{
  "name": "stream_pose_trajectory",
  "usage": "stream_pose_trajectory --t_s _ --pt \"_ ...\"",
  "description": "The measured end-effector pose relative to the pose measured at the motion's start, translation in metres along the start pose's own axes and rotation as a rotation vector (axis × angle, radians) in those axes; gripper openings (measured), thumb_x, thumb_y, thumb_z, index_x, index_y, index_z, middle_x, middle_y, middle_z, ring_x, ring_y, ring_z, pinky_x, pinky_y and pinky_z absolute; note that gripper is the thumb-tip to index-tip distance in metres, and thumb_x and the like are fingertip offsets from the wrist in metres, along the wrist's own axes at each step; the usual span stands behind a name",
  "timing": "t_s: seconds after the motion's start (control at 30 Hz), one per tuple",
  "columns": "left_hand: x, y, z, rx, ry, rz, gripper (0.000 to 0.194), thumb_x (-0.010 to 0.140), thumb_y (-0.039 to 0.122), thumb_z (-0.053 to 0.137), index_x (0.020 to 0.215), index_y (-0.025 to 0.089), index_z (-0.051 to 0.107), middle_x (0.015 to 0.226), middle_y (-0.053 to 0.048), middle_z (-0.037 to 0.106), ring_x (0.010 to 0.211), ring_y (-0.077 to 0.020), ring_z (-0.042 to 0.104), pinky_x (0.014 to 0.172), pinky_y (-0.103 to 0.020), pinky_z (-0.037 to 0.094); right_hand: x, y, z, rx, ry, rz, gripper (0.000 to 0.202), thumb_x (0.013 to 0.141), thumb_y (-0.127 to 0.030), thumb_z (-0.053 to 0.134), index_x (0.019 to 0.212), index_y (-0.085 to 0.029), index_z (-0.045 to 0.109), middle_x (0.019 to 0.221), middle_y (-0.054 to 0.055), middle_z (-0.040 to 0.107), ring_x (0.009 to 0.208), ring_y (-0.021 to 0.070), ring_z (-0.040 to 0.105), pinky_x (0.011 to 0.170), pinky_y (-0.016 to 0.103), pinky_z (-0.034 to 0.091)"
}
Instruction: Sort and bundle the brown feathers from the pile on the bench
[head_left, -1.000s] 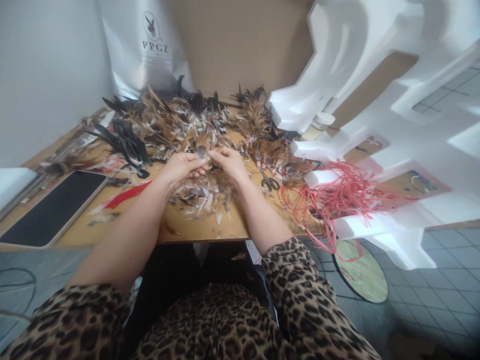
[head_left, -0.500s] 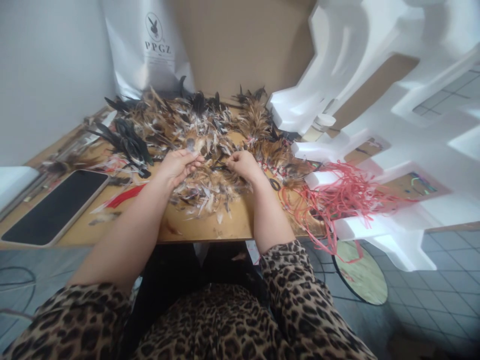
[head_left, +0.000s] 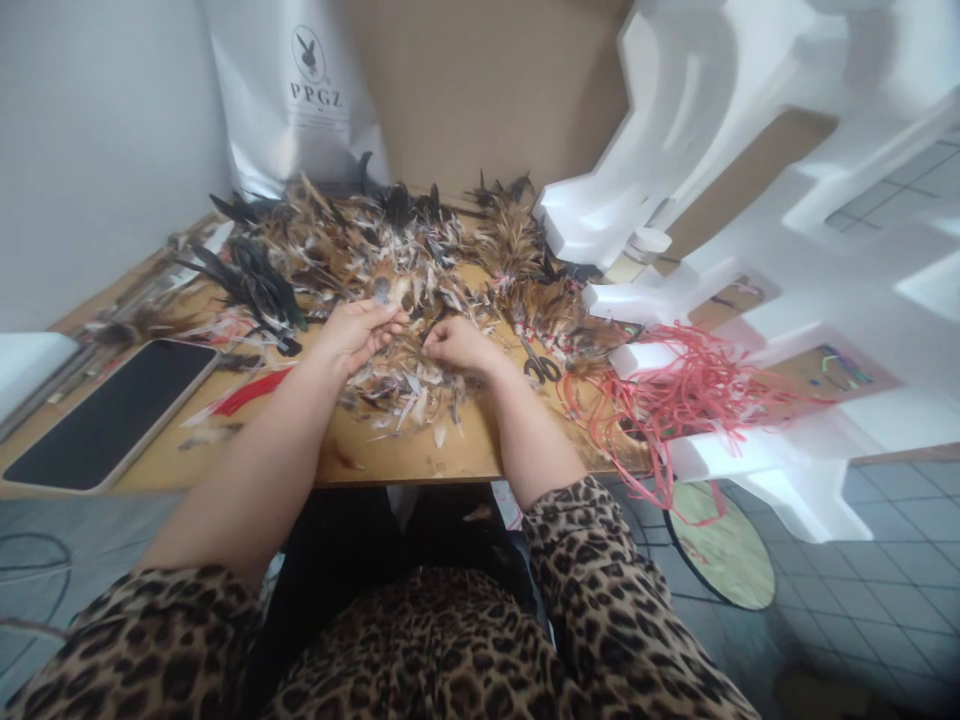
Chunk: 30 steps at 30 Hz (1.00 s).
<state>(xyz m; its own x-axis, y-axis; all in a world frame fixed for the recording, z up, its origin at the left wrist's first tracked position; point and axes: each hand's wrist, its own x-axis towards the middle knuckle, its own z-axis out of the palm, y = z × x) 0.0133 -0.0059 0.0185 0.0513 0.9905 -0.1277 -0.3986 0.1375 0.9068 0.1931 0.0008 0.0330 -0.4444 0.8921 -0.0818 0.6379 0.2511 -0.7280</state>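
Note:
A heap of loose brown, white and dark feathers (head_left: 412, 395) spreads over the wooden table under both hands. My left hand (head_left: 360, 335) is closed in a pinch, with a small grey-tipped feather (head_left: 381, 290) between thumb and fingers. Just to its right, my right hand (head_left: 459, 345) pinches its fingers together over the heap; what they hold, if anything, is too small to make out. Black-handled scissors (head_left: 541, 368) lie right of my right wrist, beside bundled brown feathers (head_left: 562, 315). A bunch of black feathers (head_left: 259, 285) lies left of my left hand.
At the left, a phone (head_left: 112, 415) lies near the table's edge, with a red strip (head_left: 251, 392) beside it. Tangled pink-red ribbon (head_left: 682, 390) drapes over white foam packing (head_left: 750, 455) on the right. A silver-white bag (head_left: 307, 130) stands at the back.
My right hand has moved left, closer to my left hand, uncovering more of the scissors. My left hand has stayed in place with the feather.

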Motion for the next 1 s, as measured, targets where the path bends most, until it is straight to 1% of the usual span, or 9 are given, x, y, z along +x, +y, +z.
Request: stream_pose_trajectory --t_s 0.1,0.2,0.3,0.4,0.57,0.67,0.77,0.87,1.0 --pt "0.0 0.001 0.001 -0.076 -0.002 -0.014 0.003 0.073 0.009 0.062 0.072 0.006 0.064 0.065 -0.006 0.066 0.047 -0.0042 0.057 0.042 -0.01 0.042 0.001 0.002 -0.005 0.296 0.126 -0.032 0.017 0.067 -0.03 0.06 0.067 -0.012 0.062 0.05 -0.004 0.051 0.045 0.0046 0.039 0.048 0.019 0.03" --pt "0.0 0.003 0.0 -0.14 -0.014 -0.041 0.004 0.075 0.007 0.06 0.074 0.007 0.064 0.067 -0.006 0.067 0.048 -0.0042 0.058 0.042 -0.009 0.043 0.004 0.002 -0.006 0.601 0.242 -0.037 0.022 0.063 -0.034 0.066 0.067 -0.013 0.06 0.048 -0.006 0.047 0.042 0.0033 0.034 0.044 0.018 0.026" --pt "-0.001 0.004 -0.001 -0.176 -0.068 -0.084 0.006 0.075 0.005 0.059 0.074 0.007 0.064 0.075 -0.008 0.069 0.053 -0.0052 0.06 0.043 -0.009 0.044 0.009 0.0 -0.003 0.873 0.276 -0.061 0.026 0.06 -0.036 0.07 0.067 -0.015 0.056 0.045 -0.008 0.042 0.04 0.0028 0.032 0.041 0.018 0.021" --pt "-0.005 0.004 0.001 -0.181 -0.156 -0.169 0.006 0.075 0.005 0.059 0.073 0.008 0.063 0.085 -0.011 0.07 0.058 -0.007 0.063 0.044 -0.01 0.045 0.013 -0.001 0.002 1.03 0.312 -0.127 0.029 0.059 -0.037 0.073 0.067 -0.016 0.055 0.046 -0.009 0.042 0.041 0.0024 0.034 0.04 0.016 0.022" --pt "-0.01 0.003 0.007 -0.175 -0.211 -0.264 0.007 0.075 0.004 0.059 0.077 0.007 0.064 0.071 -0.009 0.068 0.059 -0.0103 0.065 0.045 -0.012 0.047 0.017 -0.005 0.014 1.135 0.369 -0.171 0.031 0.06 -0.038 0.074 0.069 -0.016 0.054 0.047 -0.009 0.044 0.041 0.0025 0.039 0.041 0.015 0.027" --pt "-0.011 0.003 0.008 -0.183 -0.25 -0.292 0.01 0.078 0.004 0.055 0.079 0.006 0.065 0.075 -0.011 0.069 0.057 -0.0092 0.064 0.045 -0.011 0.046 0.018 -0.006 0.02 1.16 0.361 -0.189 0.031 0.062 -0.04 0.073 0.072 -0.017 0.055 0.048 -0.009 0.044 0.042 0.0031 0.042 0.042 0.016 0.032" --pt "-0.012 0.003 0.008 -0.206 -0.295 -0.304 0.015 0.08 0.003 0.052 0.083 0.006 0.066 0.078 -0.012 0.07 0.056 -0.0079 0.062 0.046 -0.011 0.047 0.018 -0.007 0.023 1.168 0.388 -0.203 0.03 0.063 -0.04 0.073 0.074 -0.018 0.055 0.05 -0.009 0.044 0.043 0.0028 0.042 0.043 0.016 0.036" --pt "-0.013 0.002 0.008 -0.245 -0.305 -0.316 0.015 0.079 0.002 0.052 0.083 0.006 0.066 0.077 -0.011 0.069 0.055 -0.0067 0.061 0.046 -0.01 0.047 0.018 -0.008 0.024 1.172 0.425 -0.209 0.029 0.063 -0.038 0.073 0.073 -0.018 0.055 0.051 -0.009 0.045 0.045 0.0027 0.041 0.043 0.015 0.035" --pt "-0.013 0.002 0.009 -0.292 -0.305 -0.319 0.014 0.078 0.0 0.053 0.074 0.007 0.065 0.069 -0.007 0.066 0.053 -0.0049 0.059 0.045 -0.009 0.045 0.018 -0.009 0.025 1.19 0.435 -0.198 0.028 0.063 -0.037 0.072 0.073 -0.018 0.054 0.052 -0.009 0.045 0.046 0.0025 0.041 0.043 0.014 0.031"
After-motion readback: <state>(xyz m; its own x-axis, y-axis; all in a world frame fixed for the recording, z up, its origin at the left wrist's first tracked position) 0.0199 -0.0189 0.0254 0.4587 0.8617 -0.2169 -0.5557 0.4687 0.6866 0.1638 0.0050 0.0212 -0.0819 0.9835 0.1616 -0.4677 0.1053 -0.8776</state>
